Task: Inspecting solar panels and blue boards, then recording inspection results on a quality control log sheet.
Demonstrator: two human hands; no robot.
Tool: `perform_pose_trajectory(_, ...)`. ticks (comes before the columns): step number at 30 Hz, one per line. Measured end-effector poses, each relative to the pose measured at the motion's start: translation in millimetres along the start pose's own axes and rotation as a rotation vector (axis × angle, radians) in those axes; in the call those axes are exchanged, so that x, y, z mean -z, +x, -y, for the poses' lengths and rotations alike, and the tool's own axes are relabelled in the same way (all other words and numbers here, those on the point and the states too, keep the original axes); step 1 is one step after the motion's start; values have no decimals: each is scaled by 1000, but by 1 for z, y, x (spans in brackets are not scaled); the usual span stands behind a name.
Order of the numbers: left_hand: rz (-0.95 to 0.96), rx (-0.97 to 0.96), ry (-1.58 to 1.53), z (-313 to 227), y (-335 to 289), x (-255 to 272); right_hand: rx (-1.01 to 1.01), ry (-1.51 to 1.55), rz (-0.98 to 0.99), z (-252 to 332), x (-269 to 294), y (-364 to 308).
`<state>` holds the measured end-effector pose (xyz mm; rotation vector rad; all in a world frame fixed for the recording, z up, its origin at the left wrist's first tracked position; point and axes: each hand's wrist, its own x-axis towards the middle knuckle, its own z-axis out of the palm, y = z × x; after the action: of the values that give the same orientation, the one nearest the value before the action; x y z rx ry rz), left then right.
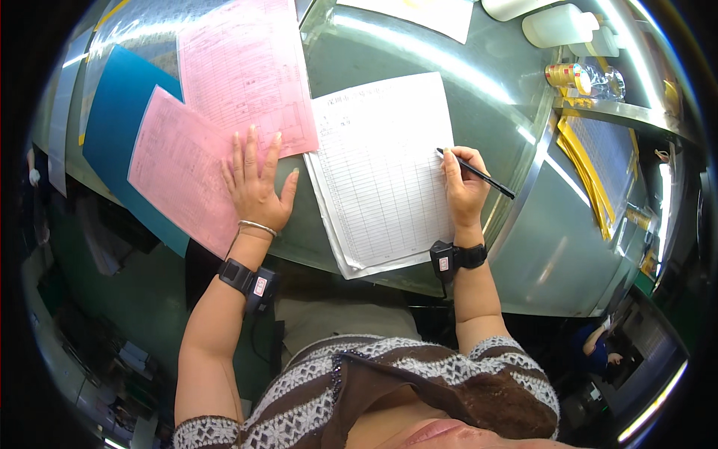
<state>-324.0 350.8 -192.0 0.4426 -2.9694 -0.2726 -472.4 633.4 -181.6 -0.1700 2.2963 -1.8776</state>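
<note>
My left hand (258, 183) lies flat with its fingers spread, partly on a pink printed sheet (176, 161) and reaching onto a second pink sheet (243, 71) above it. Between the fingers of my right hand (465, 187) is a black pen (493, 183), its tip over the right edge of a stack of white form sheets (381, 172) ruled into rows and columns. The right hand rests on that edge. A blue folder (123, 112) shows from under the lower pink sheet.
At the upper right are white plastic bottles (557, 26) and rolls of tape (567, 77). Yellow-edged document sleeves (598, 168) lie beyond a metal strip on the right. Another white paper (419, 15) lies at the table's (374, 56) far side. A person (598, 348) is at the lower right.
</note>
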Motion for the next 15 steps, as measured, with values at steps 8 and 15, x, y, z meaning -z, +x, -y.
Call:
perform_pose_trajectory(8,-5,-10,3,-2,2,3,42,-21,1,-3,0,1)
perform_pose_trajectory(15,-4,-8,3,-1,0,3,51,-47,-15,-3,-2,-1)
